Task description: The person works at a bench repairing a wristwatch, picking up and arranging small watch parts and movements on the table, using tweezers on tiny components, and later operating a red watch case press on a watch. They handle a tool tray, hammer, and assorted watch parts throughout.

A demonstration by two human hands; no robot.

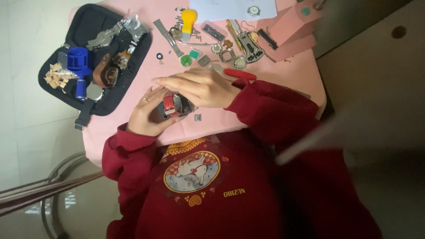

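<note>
- While both my hands sit together at the near edge of the table (pixel 212 120), they share one job: my left hand (pixel 148 113) cups a small red-and-dark gadget (pixel 173 105) from below, my right hand (pixel 199 86) lies over its top, fingers flat.
- Grip reads as a clamp, I judge: left steadies, right presses. Can't tell what the covered fingertips do.
- Gadget is between my palms, just off the pink cloth; only its red end and dark body show.
- One small grey ribbed part (pixel 198 117) lies just beside my right wrist, close to pick up.
- One red-handled tool (pixel 239 74) lies touching the back of my right hand, parked within reach.
- Beyond my right hand: one yellow-knobbed tool (pixel 189 20), two green bits (pixel 190 57), a scatter of metal rings and links, too small to count.
- One watch head (pixel 253 10) rests on white paper, far past my right hand.
- Beyond my left hand: one black pouch (pixel 95 57), open flat so the parts stay visible, with one blue holder (pixel 79 59) inside.
</note>
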